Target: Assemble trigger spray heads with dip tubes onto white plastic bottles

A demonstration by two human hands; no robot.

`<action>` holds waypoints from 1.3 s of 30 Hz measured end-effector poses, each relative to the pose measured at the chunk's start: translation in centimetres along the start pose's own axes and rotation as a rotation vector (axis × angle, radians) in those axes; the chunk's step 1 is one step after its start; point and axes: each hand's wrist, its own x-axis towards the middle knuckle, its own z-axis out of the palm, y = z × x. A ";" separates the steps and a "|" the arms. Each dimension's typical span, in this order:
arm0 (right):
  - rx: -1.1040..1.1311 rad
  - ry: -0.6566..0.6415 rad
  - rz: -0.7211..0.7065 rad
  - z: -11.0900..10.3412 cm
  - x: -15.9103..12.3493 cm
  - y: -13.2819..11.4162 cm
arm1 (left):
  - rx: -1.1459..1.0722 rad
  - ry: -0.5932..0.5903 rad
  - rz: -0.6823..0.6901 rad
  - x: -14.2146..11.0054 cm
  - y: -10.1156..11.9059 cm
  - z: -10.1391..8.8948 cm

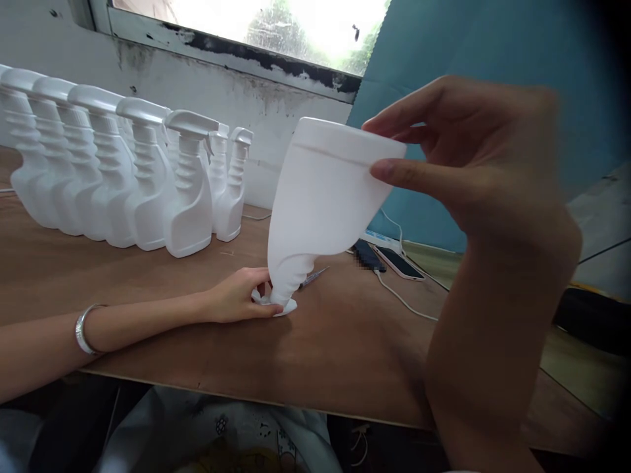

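Observation:
A white spray bottle stands upside down and tilted in front of me, its wide base up and its trigger head down at the tabletop. My right hand pinches the edge of the base between thumb and fingers. Down at the table, my left hand has its fingers closed around the trigger head, which they partly hide. A silver bangle circles the left wrist. Just behind the bottle's neck lies a thin pointed tool, partly covered by the bottle.
Several white spray bottles stand upright in rows at the left back of the brown table. Right of centre lie a phone, a dark device and white cables. A blue curtain hangs beside the window.

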 end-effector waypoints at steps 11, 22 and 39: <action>0.147 -0.055 0.078 -0.9 -0.4 -0.6 | -0.022 -0.006 -0.002 0.1 -0.2 0.0; 0.064 -0.057 0.006 -0.8 -0.3 -0.4 | 0.013 -0.036 -0.052 0.1 0.6 -0.4; -0.065 -0.017 0.007 0.7 0.1 0.0 | 0.002 -0.022 0.020 0.1 0.4 -0.3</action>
